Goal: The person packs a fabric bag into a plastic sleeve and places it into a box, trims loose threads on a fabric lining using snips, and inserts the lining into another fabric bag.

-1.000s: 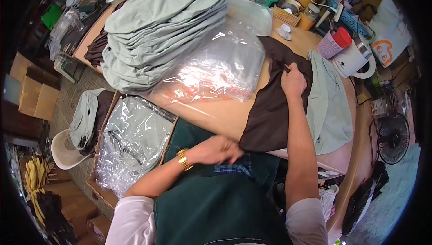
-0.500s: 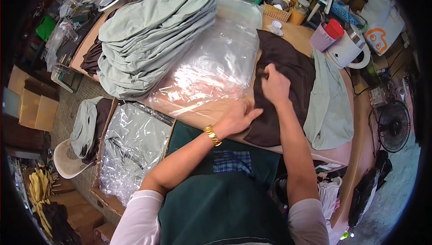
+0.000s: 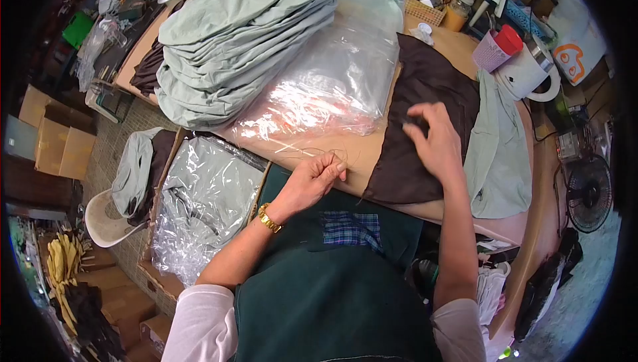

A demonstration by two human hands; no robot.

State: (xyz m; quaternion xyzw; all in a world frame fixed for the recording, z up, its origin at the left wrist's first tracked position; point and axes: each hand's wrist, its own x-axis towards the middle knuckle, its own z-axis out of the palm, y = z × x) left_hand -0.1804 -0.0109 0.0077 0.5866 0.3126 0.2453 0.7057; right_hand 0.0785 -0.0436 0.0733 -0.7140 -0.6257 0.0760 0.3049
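A dark brown cloth piece [image 3: 415,156] lies flat at the right of the table. Above it hovers my right hand [image 3: 438,143], its thumb and forefinger curved around a small dark thing too blurred to name. My left hand [image 3: 312,179], with a gold watch [image 3: 268,218] at the wrist, is closed in a pinch near the table's front edge, left of the brown cloth. Fine loose threads [image 3: 352,156] curl at its fingertips. Against the brown cloth's right side rests a pale green cloth piece [image 3: 502,153].
A tall pile of pale green cloth pieces [image 3: 232,50] stands at the back left, beside a stack of clear plastic bags [image 3: 359,56]. A box holds plastic-wrapped cloth [image 3: 209,189]. Behind on the right are a white kettle [image 3: 525,73], a pink cup [image 3: 492,53] and a fan [image 3: 590,190].
My left hand has drawn away from the brown cloth to the left and closed into a pinch. The right hand has lifted slightly, its fingers loosening. The whole view has shifted a little.
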